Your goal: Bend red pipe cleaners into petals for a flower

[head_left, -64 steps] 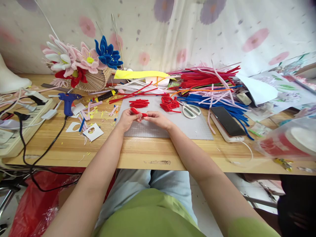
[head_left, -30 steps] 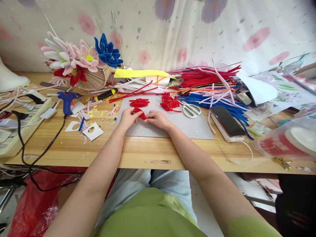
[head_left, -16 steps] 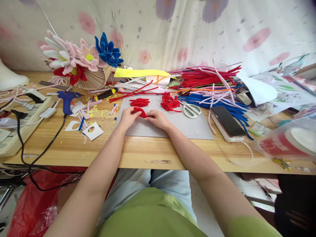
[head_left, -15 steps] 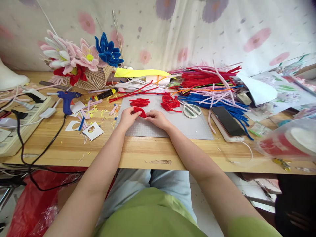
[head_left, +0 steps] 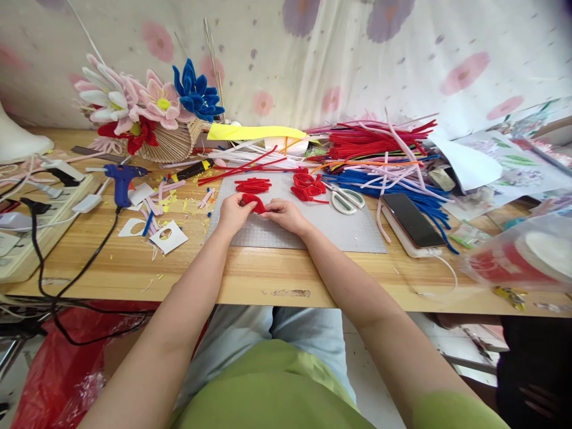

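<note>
I held a small red pipe-cleaner loop (head_left: 254, 203) between my two hands, just above the near left part of the grey cutting mat (head_left: 357, 232). My left hand (head_left: 233, 213) was closed on its left end, thumb and fingers pinched, and my right hand (head_left: 281, 214) pinched its right end. I judged it very light, fuzzy and soft outside with a thin wire inside, so it would bend easily and keep whatever shape I gave it; the ends were the best places to hold, since squeezing the middle would flatten the curve.

Just beyond my hands on the mat lay a small stack of folded red pieces (head_left: 252, 185) and, to its right, a looser red heap (head_left: 307, 185). White-handled scissors (head_left: 343, 200) lay near the heap, and a phone (head_left: 410, 219) rested off the mat's right edge. Along the desk's far edge spread a big pile of red, blue and pink pipe cleaners (head_left: 379, 149). Toward the far left corner stood a basket of finished flowers (head_left: 147, 113), with a blue glue gun (head_left: 121, 182) and paper scraps (head_left: 167, 237) nearer me. Nothing stood between my hands and the mat.
</note>
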Motion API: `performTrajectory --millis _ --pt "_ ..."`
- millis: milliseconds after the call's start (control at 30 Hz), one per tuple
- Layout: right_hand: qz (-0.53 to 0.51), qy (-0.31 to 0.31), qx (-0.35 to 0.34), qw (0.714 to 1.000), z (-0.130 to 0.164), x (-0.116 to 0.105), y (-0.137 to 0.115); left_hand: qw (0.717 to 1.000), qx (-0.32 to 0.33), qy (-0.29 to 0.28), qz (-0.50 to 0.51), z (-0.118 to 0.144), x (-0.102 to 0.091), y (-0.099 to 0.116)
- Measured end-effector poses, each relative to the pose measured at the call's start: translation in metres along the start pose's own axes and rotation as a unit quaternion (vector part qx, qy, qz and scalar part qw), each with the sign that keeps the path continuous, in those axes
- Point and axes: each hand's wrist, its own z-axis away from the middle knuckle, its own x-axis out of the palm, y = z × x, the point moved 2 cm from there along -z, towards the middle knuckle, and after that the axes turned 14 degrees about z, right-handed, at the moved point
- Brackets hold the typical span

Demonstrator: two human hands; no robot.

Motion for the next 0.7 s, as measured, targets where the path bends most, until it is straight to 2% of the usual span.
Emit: performTrajectory --millis 133,233,333,433,633,700 --pt "-0.014 0.002 0.005 1.0 0.001 0.0 0.001 0.997 -0.041 -0.007 0.07 0.003 0.002 0.006" --pt "-0.045 0.009 0.021 0.999 0.002 0.0 0.0 0.981 -0.102 -0.019 0.166 0.008 0.005 0.016" --pt "-0.071 -0.001 0.027 0.997 0.004 0.0 -0.002 0.97 -0.142 -0.023 0.197 0.012 0.007 0.023" --pt "-0.08 -0.017 0.024 0.996 0.004 0.001 -0.004 0.976 -0.132 -0.017 0.171 0.012 0.007 0.022" --pt "-0.07 -0.015 0.016 0.997 0.001 0.003 -0.002 0.994 -0.063 -0.011 0.086 0.008 0.005 0.014" --pt "-0.062 -0.012 0.017 0.998 0.001 0.002 -0.002 0.994 -0.057 -0.013 0.09 0.008 0.005 0.014"
